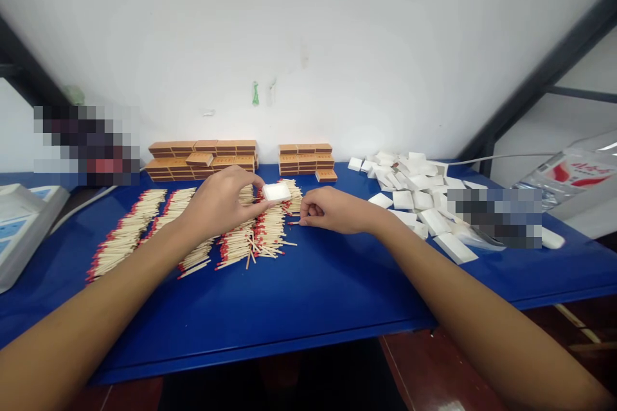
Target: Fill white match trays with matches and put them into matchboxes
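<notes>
Between the thumb and fingers of my left hand (219, 199) is a small white matchbox tray (276, 192), held just above the matches. My right hand (330, 210) is closed in a pinch on a match (294, 223) beside the rows, close to the blue tabletop. Long rows of red-tipped matches (270, 231) lie under and around my left hand, and several loose ones stick out at the near end. Another row of matches (128, 231) lies farther left. Whether the tray holds anything is hard to tell.
Brown matchboxes stand in a left stack (202, 164) and a right stack (306, 159) against the wall. A heap of white trays (414, 186) lies on the right. A plastic package (573, 170) is at the far right, a white device (29, 225) at the far left. The blue table's front edge (270, 348) is near me.
</notes>
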Demonstrator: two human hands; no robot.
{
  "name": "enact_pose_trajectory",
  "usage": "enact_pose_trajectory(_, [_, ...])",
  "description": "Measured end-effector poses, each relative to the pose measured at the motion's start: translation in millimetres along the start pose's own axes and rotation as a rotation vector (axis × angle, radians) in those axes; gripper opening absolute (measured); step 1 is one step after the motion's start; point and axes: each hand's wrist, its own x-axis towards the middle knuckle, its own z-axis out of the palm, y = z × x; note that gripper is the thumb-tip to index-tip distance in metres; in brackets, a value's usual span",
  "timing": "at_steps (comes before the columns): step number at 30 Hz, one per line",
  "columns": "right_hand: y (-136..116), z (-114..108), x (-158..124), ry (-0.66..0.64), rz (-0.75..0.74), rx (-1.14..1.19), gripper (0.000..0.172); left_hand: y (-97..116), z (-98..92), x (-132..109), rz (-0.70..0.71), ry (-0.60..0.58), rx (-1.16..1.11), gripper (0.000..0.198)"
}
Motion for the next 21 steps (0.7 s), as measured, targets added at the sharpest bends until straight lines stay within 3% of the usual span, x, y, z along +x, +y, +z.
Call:
enact_pose_trajectory(4, [0, -2, -2, 0.013, 0.004, 0.003, 0.011, -4, 1.8, -1, 0.038, -0.003, -0.014, 0.035])
enact_pose_trajectory(11, [-8, -14, -6, 0.224, -0.057, -0.019, 0.011, -2, 3.7, 0, 0.076, -0.019, -0.043, 0.037])
enact_pose_trajectory(15, [-18, -7, -5, 0.287, -0.114, 0.021, 0.008, 4, 4.2, 1, 0.123, 0.002, -0.095, 0.035])
enact_pose_trajectory(21, [-27, 5, -4, 0.358, -0.137, -0.105, 0.008, 12, 2.9, -1, 0.164, 0.02, -0.124, 0.035])
